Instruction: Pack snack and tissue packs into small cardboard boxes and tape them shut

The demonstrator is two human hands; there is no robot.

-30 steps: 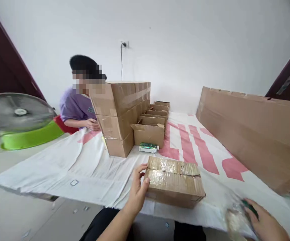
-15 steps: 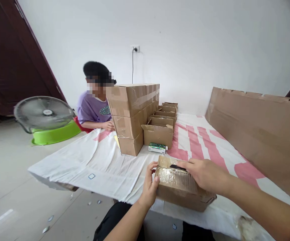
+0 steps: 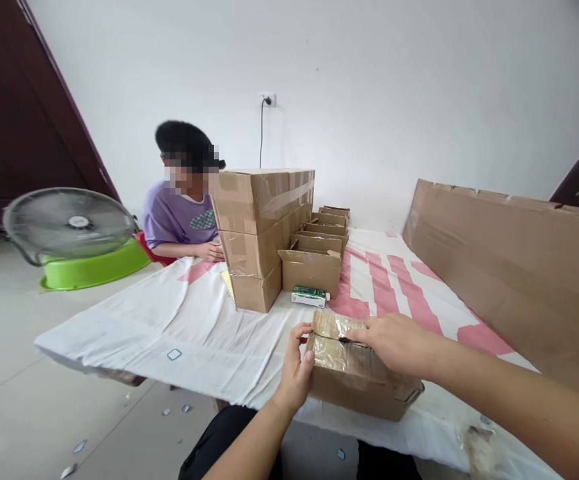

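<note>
Stacked boxes [image 3: 242, 252] stand on the table [image 3: 169, 320], behind the carton [image 3: 352, 392].

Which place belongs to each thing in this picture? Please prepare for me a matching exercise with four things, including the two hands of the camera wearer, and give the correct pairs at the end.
Things:
1. Left hand
2. Right hand
3. Small carton
4. Plug

Places:
A. In the wall socket
B. Holding a dark tool at the seam on top of the taped box
C. In front of an open box
D. At the left end of the taped box

Pairs: 1-D, 2-B, 3-C, 4-A
</note>
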